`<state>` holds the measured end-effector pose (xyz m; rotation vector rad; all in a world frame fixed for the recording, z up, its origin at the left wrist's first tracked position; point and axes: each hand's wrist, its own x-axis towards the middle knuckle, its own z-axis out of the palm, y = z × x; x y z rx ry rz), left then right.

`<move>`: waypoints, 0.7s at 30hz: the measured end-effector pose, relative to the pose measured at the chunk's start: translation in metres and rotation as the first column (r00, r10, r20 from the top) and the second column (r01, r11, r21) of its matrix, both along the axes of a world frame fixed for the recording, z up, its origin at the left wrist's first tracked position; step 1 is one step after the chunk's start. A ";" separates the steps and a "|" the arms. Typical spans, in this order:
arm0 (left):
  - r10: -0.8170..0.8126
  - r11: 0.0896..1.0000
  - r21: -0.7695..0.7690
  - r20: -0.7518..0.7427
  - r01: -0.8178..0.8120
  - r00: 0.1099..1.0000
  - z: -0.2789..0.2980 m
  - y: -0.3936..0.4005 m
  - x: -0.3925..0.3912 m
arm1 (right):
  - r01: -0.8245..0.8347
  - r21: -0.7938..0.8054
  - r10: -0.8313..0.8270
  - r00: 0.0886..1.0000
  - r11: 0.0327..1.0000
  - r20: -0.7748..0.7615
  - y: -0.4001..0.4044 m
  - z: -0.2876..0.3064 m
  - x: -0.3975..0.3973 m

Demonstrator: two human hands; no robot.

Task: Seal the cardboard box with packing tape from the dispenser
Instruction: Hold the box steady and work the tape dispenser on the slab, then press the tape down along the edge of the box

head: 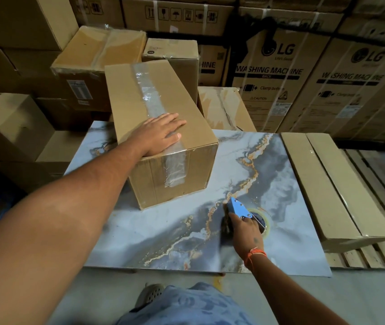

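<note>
A long brown cardboard box [186, 109] lies on a marble-patterned table [154, 233], its flaps closed. A strip of clear tape [150, 95] runs along the top seam and down the near end face. My left hand [161, 133] rests flat on the near end of the box top, fingers spread over the tape. My right hand [247, 227] grips a blue tape dispenser [239, 207] with a clear tape roll, low over the table to the right of the box and apart from it.
A flat cardboard carton [332, 184] lies on slatted wood to the table's right. Stacked cartons [97, 57] stand behind and to the left, and large washing machine boxes [275, 73] fill the back right. My leg and shoe [150, 294] are by the table's near edge.
</note>
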<state>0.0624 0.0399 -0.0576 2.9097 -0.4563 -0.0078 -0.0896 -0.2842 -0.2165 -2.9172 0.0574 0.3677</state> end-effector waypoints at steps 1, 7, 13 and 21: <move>0.002 1.000 0.001 -0.001 -0.002 1.000 0.001 0.000 0.000 | -0.004 0.006 0.004 1.000 1.000 -0.002 -0.001 0.000 0.001; 0.010 1.000 0.014 0.004 -0.010 1.000 0.003 -0.005 -0.003 | -0.012 0.030 0.013 0.999 0.999 -0.032 -0.004 0.007 0.002; 0.037 0.999 0.024 -0.010 -0.037 0.999 0.008 -0.008 -0.008 | -0.046 0.039 0.047 0.999 0.998 -0.027 -0.006 0.016 0.006; 0.045 0.999 0.031 -0.003 -0.045 0.999 0.010 -0.012 -0.009 | -0.029 0.084 0.017 0.990 0.996 0.140 0.001 0.060 0.009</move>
